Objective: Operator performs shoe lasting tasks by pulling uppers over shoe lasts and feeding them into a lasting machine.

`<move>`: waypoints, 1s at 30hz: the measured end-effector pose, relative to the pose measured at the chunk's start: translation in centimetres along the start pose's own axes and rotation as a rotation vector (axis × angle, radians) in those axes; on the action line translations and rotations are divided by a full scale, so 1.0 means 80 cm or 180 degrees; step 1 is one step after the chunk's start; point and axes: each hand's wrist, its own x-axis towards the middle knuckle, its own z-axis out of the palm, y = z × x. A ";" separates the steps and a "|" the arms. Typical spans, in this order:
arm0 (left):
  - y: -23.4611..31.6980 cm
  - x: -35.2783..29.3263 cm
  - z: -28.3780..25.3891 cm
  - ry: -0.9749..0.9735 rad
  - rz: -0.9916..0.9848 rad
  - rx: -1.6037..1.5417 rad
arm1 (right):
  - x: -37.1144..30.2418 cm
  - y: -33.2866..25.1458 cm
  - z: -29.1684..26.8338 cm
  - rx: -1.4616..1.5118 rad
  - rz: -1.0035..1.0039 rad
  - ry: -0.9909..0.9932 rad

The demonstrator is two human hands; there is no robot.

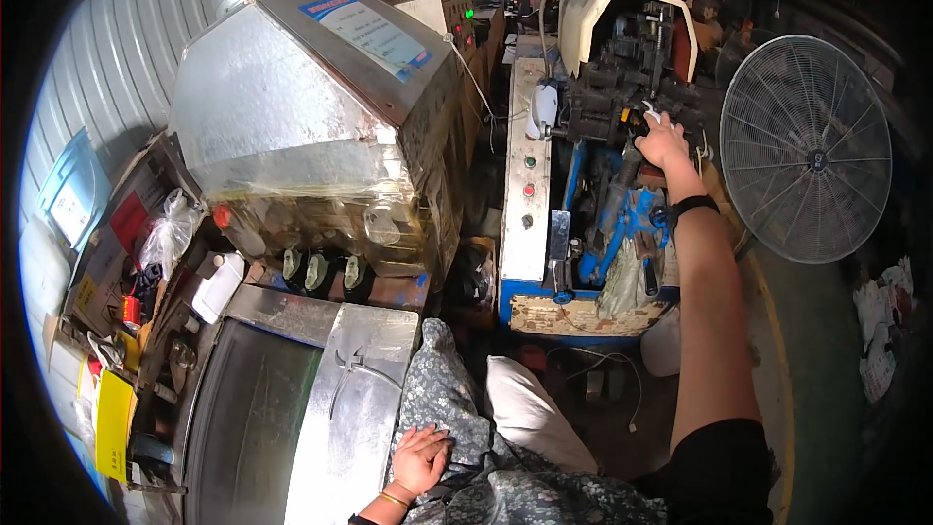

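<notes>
My right arm stretches forward to a dark machine with blue parts (622,219). My right hand (663,143) is at its upper working part, fingers bent round something too small to make out. Right at the fingertips are a small white piece (651,111) and a yellow part (634,120). My left hand (422,459) lies open on the dark floral apron (445,379) over my lap, holding nothing. A grey cloth (622,284) hangs at the machine's front.
A large round fan (818,163) stands to the right of my arm. On the left is a metal-hooded machine (292,87), with several pale-lined dark pieces (317,272) below it. Nearer is a dark belt (255,418) beside a metal plate (345,408). A control panel (528,170) has coloured buttons.
</notes>
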 end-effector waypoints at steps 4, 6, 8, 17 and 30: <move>-0.003 -0.001 0.005 0.0046 -0.0041 -0.0098 | -0.027 -0.003 0.023 -0.0057 -0.0050 0.0377; 0.005 0.002 0.001 0.0014 -0.0044 -0.0031 | -0.043 -0.004 0.034 -0.0205 -0.0103 0.0542; 0.003 -0.002 -0.003 -0.0045 -0.0057 -0.0043 | -0.050 0.008 0.028 -0.0227 -0.0156 0.0502; 0.009 -0.007 0.004 -0.0064 -0.0005 -0.0017 | -0.086 0.067 0.060 0.1265 0.0112 0.1146; 0.044 0.146 -0.052 0.1458 -0.1647 -0.5059 | -0.515 -0.109 0.136 0.3450 -0.3277 0.0649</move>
